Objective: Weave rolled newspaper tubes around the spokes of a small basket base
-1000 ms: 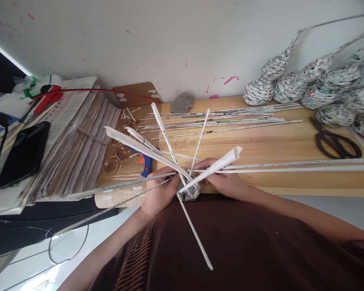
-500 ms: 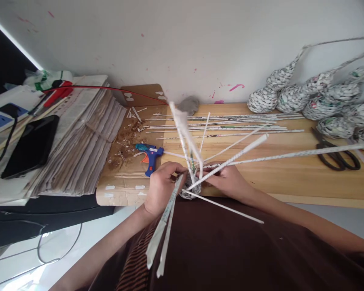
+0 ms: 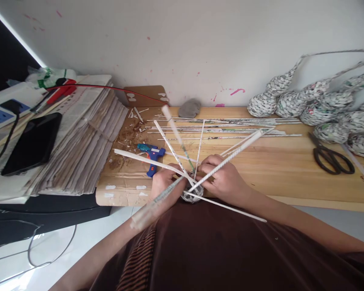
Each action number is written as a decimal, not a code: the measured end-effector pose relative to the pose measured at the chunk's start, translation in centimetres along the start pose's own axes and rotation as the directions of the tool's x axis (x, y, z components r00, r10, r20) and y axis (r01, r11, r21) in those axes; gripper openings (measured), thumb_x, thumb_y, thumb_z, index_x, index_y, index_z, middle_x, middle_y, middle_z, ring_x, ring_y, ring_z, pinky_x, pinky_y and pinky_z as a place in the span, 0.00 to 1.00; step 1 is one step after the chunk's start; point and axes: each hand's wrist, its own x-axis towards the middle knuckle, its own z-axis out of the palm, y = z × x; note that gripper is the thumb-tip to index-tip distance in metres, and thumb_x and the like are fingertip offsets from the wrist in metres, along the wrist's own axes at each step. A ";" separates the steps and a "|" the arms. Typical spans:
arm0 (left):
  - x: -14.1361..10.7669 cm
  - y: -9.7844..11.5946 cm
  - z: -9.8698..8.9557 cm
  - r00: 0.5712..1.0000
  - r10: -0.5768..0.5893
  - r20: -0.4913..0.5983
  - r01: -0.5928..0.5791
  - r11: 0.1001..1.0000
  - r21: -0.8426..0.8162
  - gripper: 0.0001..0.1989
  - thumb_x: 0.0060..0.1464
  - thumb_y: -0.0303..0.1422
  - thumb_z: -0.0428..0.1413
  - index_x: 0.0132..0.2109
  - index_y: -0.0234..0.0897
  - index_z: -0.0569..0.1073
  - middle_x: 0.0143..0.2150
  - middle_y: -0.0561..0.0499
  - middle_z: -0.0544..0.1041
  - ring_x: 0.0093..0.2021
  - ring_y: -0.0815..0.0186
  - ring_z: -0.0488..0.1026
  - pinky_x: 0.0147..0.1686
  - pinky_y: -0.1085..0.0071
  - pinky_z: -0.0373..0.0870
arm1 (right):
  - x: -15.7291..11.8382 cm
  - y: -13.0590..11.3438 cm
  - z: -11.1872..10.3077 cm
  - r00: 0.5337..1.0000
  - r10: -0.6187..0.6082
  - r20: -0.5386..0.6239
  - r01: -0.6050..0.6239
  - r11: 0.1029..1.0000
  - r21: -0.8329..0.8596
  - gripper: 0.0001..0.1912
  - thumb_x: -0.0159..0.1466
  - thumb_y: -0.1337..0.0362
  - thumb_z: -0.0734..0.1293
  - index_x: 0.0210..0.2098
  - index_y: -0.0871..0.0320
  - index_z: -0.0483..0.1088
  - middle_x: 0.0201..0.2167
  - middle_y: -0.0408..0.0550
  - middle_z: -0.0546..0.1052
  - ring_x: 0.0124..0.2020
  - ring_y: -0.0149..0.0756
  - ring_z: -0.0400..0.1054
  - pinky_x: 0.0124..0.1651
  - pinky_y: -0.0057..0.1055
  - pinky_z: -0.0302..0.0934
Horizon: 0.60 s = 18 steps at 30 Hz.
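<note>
A small woven newspaper piece (image 3: 193, 196) sits at the table's front edge against the dark clothing, with several rolled newspaper tubes fanning out from it. My left hand (image 3: 167, 186) is closed on its left side; one blurred tube (image 3: 160, 198) crosses over that hand and wrist. On the other side, the curled fingers of my right hand (image 3: 223, 176) pinch at the base of the tubes, their tips partly hidden. A thick white tube (image 3: 230, 159) passes in front of the right hand. Another white tube (image 3: 145, 157) points left, above the left hand.
A blue glue gun (image 3: 154, 155) lies on cardboard (image 3: 121, 184) left of my hands. Loose paper tubes (image 3: 221, 129) lie behind, near a grey lump (image 3: 189, 108). Black scissors (image 3: 332, 157) and several woven gourd shapes (image 3: 262, 104) are at right; stacked newspapers (image 3: 87, 137) and a phone (image 3: 33, 143) at left.
My right hand has risen slightly and its fingers are more curled. The long tube that stretched far right is gone from there. A tube now points left, and the tubes by my left wrist have swung up.
</note>
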 end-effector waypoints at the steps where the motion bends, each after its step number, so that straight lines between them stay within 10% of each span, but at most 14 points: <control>1: -0.1 0.0 0.0 1.000 -0.011 0.007 0.011 1.000 0.000 0.04 0.54 0.30 0.59 0.32 0.39 0.78 0.32 0.52 0.80 0.32 0.67 0.77 0.34 0.73 0.71 | 0.1 -0.1 -0.1 0.999 -0.043 0.003 0.043 0.998 -0.035 0.10 0.67 0.62 0.66 0.32 0.58 0.77 0.34 0.52 0.76 0.37 0.40 0.68 0.45 0.37 0.61; 12: -0.3 0.1 -0.1 0.998 -0.047 0.029 0.048 0.996 -0.071 0.02 0.52 0.30 0.61 0.33 0.38 0.80 0.36 0.49 0.82 0.35 0.64 0.79 0.36 0.71 0.75 | 0.2 0.2 0.6 0.996 0.081 0.027 -0.079 0.996 -0.044 0.08 0.61 0.59 0.70 0.33 0.58 0.77 0.31 0.51 0.80 0.38 0.45 0.71 0.46 0.40 0.61; 18: -0.3 0.5 -0.2 0.999 -0.038 0.020 0.040 0.995 -0.090 0.03 0.50 0.27 0.61 0.33 0.38 0.79 0.32 0.52 0.81 0.28 0.68 0.77 0.29 0.75 0.73 | 0.6 -0.1 1.6 0.952 0.303 0.042 -0.301 0.904 0.304 0.10 0.57 0.61 0.72 0.38 0.57 0.77 0.36 0.52 0.80 0.38 0.44 0.74 0.43 0.39 0.67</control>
